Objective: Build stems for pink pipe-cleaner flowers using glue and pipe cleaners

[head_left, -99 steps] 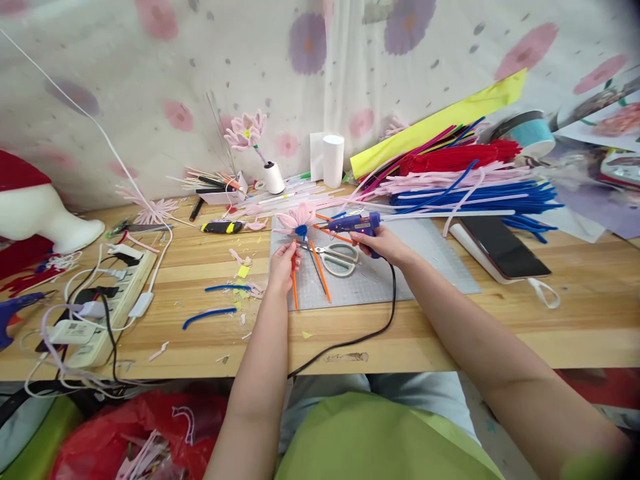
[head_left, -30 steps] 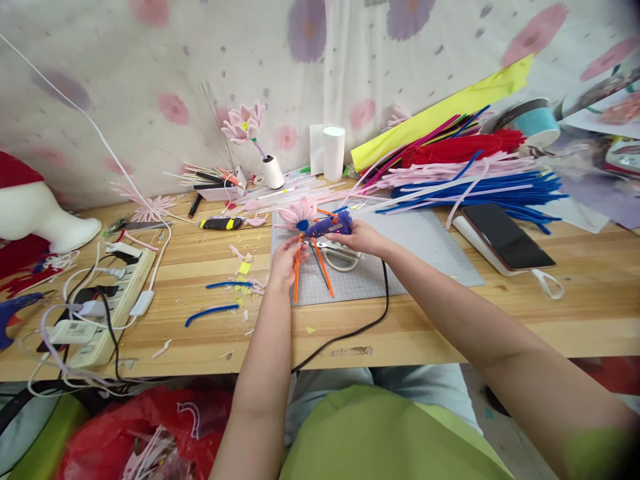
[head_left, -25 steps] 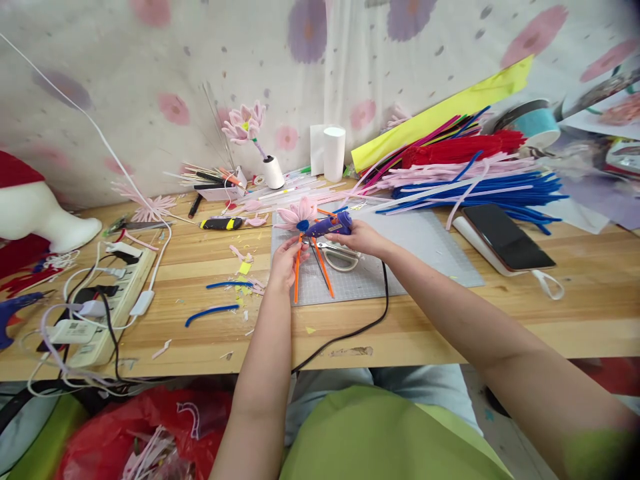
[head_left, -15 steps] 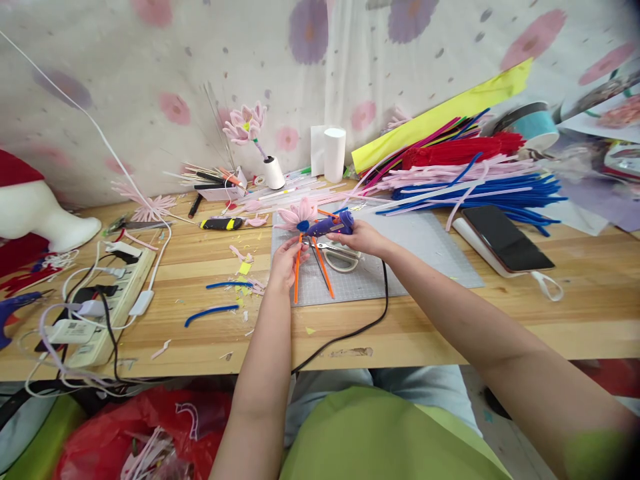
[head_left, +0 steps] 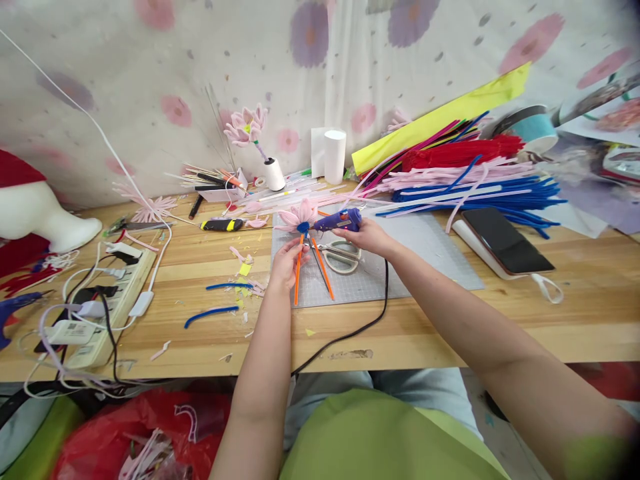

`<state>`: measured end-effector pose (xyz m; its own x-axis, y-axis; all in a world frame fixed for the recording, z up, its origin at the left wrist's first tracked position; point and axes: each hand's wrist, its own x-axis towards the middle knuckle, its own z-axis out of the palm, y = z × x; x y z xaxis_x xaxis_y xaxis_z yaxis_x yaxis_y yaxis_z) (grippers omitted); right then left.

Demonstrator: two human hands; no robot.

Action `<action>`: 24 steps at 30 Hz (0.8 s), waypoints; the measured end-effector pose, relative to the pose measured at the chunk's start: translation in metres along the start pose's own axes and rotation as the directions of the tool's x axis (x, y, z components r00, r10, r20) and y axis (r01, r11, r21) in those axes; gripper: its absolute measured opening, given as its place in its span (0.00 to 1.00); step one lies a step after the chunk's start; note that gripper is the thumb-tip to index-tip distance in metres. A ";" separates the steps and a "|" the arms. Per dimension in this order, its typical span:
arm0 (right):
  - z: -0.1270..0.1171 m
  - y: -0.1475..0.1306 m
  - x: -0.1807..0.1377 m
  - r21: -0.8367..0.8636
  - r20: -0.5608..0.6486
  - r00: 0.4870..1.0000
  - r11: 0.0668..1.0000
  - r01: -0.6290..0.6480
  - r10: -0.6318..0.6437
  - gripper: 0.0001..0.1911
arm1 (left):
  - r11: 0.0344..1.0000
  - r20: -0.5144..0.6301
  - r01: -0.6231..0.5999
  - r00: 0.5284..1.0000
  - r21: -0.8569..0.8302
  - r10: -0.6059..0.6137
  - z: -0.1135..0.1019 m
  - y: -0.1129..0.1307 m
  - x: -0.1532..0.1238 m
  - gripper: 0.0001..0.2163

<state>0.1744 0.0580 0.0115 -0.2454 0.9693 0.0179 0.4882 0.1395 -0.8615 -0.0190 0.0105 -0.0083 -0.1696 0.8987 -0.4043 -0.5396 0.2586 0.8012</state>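
On the wooden table, a grey cutting mat under the work. Scissors lying on the mat, behind and below the hands' gap. Over them a purple glue gun, nozzle aimed leftward at the pink flower, which is held up over the mat's left part. Step in hand, as I judge it: gluing at the flower's dark-blue base. Next move would call for a steady flower and a nozzle kept exactly on its spot. Nozzle is at or just beside the base; contact too small to tell.

Right hand: fingers curled round the gun's grip. Left hand: thumb and fingers drawn together, pinching the flower just below its base, an orange strip hanging past the fingertips.
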 end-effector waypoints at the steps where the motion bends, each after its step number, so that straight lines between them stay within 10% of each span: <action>1: -0.004 0.002 -0.001 0.030 -0.018 1.000 0.999 -0.013 0.014 0.23 | 1.000 0.002 0.004 1.000 -0.008 -0.004 0.000 0.000 0.000 0.07; 9: -0.028 0.022 -0.015 0.168 -0.077 0.994 0.983 -0.067 0.080 0.23 | 0.996 0.023 0.035 0.999 -0.083 -0.033 -0.004 -0.003 0.003 0.04; 24: 0.010 0.000 -0.003 -0.028 0.084 0.979 0.982 0.189 -0.186 0.23 | 0.997 0.003 0.006 1.000 -0.078 -0.006 -0.002 -0.001 0.003 0.05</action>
<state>0.1663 0.0526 0.0062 -0.4015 0.9059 0.1345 0.4566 0.3253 -0.8281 -0.0205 0.0118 -0.0112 -0.1642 0.8981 -0.4080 -0.6031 0.2359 0.7620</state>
